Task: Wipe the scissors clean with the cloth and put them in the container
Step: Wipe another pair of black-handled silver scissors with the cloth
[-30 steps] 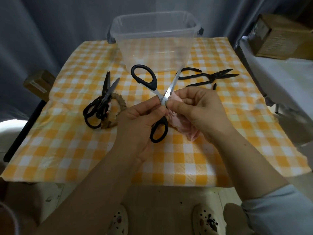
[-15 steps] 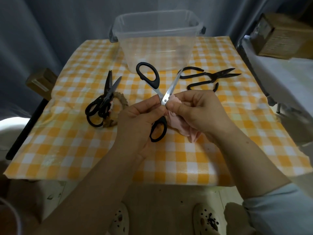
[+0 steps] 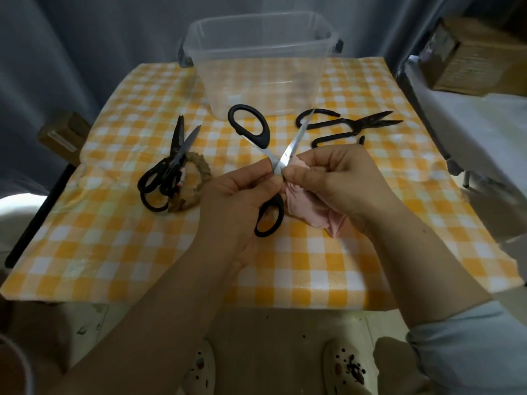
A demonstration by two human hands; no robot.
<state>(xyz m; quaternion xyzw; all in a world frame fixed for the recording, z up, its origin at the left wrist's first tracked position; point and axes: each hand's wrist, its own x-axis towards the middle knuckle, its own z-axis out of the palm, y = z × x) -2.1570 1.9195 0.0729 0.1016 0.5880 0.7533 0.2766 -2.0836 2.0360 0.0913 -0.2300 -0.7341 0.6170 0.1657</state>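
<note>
Just in front of the clear plastic container (image 3: 256, 81), I see the left hand (image 3: 236, 201) pinching the open black-handled scissors (image 3: 293, 141) at the pivot. The right hand (image 3: 342, 178) pinches the pink cloth (image 3: 308, 212) against one blade; a slip along that edge could cut that hand, or the loose blades could swing shut

The scissors (image 3: 295, 142), black-handled with silver blades, are spread open in an X above the desk (image 3: 313, 266), pinched near the pivot by the left hand (image 3: 236, 195). The pink cloth (image 3: 305, 206) is bunched in the right hand (image 3: 339, 181) and pressed against a blade just beside the pivot. The clear plastic container (image 3: 262, 81) stands upright and open-topped at the desk's far edge, beyond the scissors.
</note>
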